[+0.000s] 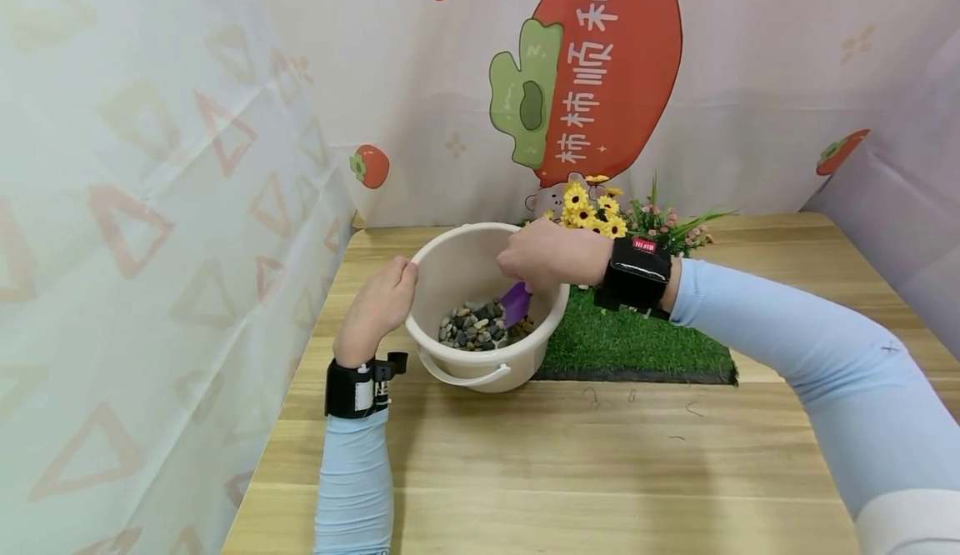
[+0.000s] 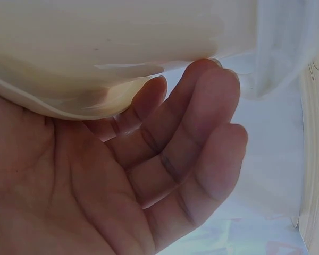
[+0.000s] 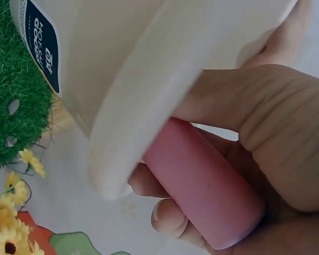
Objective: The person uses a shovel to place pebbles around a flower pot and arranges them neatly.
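Note:
A cream bucket (image 1: 450, 267) stands tilted slightly toward me, with grey and brown pebbles (image 1: 468, 327) on its bottom. My left hand (image 1: 382, 301) grips the left side of its rim; in the left wrist view, the fingers (image 2: 212, 106) curl below the rim along the outer wall. Over the bucket's right rim reaches my right hand (image 1: 551, 253), holding a small shovel by its pink handle (image 3: 202, 186). The shovel's purple blade (image 1: 516, 303) points down into the bucket, its lower edge at the pebbles. In the right wrist view the rim hides the blade.
Right of the bucket lies an artificial grass mat (image 1: 637, 338) with some stones (image 3: 13, 106) on it. Yellow flowers (image 1: 592, 209) and a pink-flowered plant (image 1: 667, 226) stand behind it. The bucket's white handle (image 1: 465, 380) hangs at the front, above the wooden table (image 1: 562, 472).

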The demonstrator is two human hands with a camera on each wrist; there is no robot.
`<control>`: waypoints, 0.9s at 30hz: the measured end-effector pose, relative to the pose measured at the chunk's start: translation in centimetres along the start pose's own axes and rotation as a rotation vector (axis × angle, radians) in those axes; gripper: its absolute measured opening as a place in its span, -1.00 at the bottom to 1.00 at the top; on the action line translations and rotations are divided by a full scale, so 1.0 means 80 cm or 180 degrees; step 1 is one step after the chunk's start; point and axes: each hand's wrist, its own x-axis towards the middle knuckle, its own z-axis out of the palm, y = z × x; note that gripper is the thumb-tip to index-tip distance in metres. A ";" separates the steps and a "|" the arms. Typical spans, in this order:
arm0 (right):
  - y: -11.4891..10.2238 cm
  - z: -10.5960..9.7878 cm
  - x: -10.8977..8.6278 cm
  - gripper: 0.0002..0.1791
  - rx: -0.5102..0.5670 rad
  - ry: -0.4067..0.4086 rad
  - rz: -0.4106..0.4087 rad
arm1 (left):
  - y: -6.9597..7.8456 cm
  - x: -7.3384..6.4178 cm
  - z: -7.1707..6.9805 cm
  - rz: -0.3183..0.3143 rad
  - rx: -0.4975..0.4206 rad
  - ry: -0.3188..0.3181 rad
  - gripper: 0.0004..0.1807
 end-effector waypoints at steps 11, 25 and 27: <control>-0.004 0.022 0.018 -0.77 -0.0206 0.0363 -0.0384 | -0.003 -0.001 0.003 -0.0028 -0.0072 -0.0057 -0.52; 0.007 0.062 0.040 -0.89 0.0203 0.0261 -0.0370 | -0.004 0.000 0.004 0.0010 -0.0050 0.0007 -0.51; 0.006 0.065 0.040 -0.85 0.0079 0.0405 -0.0339 | -0.002 0.000 0.004 0.0008 -0.0050 0.0018 -0.52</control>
